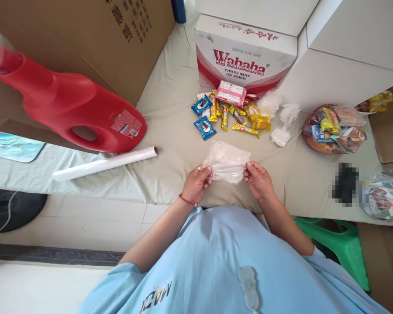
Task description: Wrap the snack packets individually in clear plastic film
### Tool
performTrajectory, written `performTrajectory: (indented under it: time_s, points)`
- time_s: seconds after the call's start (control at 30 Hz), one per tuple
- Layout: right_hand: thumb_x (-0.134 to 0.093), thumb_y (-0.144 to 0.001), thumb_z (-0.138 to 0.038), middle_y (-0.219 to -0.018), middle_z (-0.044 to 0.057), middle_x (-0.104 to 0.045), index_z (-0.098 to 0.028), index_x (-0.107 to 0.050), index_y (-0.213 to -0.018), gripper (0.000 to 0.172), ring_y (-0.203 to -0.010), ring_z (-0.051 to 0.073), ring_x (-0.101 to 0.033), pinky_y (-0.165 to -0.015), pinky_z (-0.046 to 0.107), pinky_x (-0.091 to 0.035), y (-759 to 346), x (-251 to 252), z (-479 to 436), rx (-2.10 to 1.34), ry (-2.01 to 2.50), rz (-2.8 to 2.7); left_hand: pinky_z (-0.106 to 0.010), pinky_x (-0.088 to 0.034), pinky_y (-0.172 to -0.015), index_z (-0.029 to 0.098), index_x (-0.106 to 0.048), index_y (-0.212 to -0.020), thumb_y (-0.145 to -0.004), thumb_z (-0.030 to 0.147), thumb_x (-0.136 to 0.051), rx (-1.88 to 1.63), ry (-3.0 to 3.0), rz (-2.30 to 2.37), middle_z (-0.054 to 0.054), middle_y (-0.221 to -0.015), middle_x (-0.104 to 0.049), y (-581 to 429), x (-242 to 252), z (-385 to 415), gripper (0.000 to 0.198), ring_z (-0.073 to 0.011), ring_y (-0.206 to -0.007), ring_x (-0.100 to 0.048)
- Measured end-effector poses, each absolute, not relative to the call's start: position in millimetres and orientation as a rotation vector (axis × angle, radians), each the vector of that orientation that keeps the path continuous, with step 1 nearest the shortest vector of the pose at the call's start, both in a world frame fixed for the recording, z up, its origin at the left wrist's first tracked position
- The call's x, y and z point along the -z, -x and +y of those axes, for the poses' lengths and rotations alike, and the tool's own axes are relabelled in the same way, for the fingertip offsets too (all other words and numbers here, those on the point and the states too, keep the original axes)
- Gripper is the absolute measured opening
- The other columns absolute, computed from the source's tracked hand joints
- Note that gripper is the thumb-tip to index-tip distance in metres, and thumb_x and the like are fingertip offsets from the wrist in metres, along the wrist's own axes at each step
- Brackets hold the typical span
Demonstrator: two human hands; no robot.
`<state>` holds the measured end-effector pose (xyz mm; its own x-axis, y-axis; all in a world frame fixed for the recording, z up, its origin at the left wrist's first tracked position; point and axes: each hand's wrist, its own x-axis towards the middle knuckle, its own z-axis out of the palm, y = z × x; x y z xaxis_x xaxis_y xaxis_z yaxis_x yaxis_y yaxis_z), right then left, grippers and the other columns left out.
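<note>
Between my two hands a crumpled, see-through plastic bag [227, 161] is held flat above the table's front part. My left hand [198, 182] pinches its left edge, with a ring on one finger and a red cord at the wrist. Its right edge is gripped by the fingers of my right hand [258, 179]. Beyond the bag lies a pile of wrapped snacks: blue packets [205, 127], yellow sticks [245, 129] and a pink-and-white pack [231, 93]. Crumpled clear plastic bags [280, 136] rest to the right of the pile.
A big red bottle [94, 109] and a white roll [106, 164] lie at left, near a brown carton [94, 39]. Behind the snacks stands a Wahaha box [245, 56]. At right are a bowl of snacks [314, 146], a filled plastic bag [384, 196] and a green stool [342, 244].
</note>
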<state>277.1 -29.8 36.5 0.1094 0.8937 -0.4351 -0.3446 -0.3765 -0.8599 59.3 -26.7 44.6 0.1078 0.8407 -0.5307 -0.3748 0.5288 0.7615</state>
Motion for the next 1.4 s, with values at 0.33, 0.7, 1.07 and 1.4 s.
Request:
performTrajectory:
  time_s: [0.33,0.7,1.07,1.4]
  points:
    - [-0.062,-0.101,-0.038,-0.093,0.005,-0.069,-0.024,-0.072,-0.106,0.018,-0.077,0.017,-0.062,-0.070,0.030,-0.051,-275,-64,-50,-0.699,1.324,-1.777,-0.022,-0.033,-0.048,0.020,-0.058,-0.072,-0.070,0.056,-0.086,-0.999,-0.637,1.297,0.007,-0.061,-0.054,-66,-36,-32,0.046,-0.0073,-0.051,-0.048]
    - [-0.060,-0.100,-0.031,-0.083,0.002,-0.071,-0.023,-0.072,-0.097,0.014,-0.071,0.015,-0.063,-0.070,0.027,-0.049,-255,-38,-42,-1.083,1.263,-1.804,-0.019,-0.026,-0.042,0.022,-0.057,-0.100,-0.064,0.047,-0.088,-0.973,-0.426,1.079,0.003,-0.081,-0.066,-63,-50,-47,0.053,-0.0094,-0.056,-0.058]
    - [-0.079,-0.080,-0.047,-0.083,-0.002,-0.064,-0.025,-0.059,-0.090,0.032,-0.055,0.008,-0.041,-0.052,0.023,-0.035,-284,-39,-48,-1.264,1.362,-0.742,-0.021,-0.022,-0.042,0.019,-0.063,-0.081,-0.072,0.054,-0.085,-1.050,-0.438,1.244,0.003,-0.065,-0.061,-59,-31,-36,0.042,-0.0072,-0.048,-0.048]
    - [-0.062,-0.094,-0.057,-0.055,-0.003,-0.050,-0.021,-0.063,-0.070,0.043,-0.052,0.013,-0.044,-0.052,0.027,-0.036,-344,-59,-79,-1.069,1.933,-1.459,-0.021,-0.028,-0.041,0.019,-0.061,-0.080,-0.087,0.050,-0.072,-1.073,-0.381,1.286,-0.001,-0.074,-0.065,-56,-26,-36,0.034,-0.0086,-0.050,-0.057]
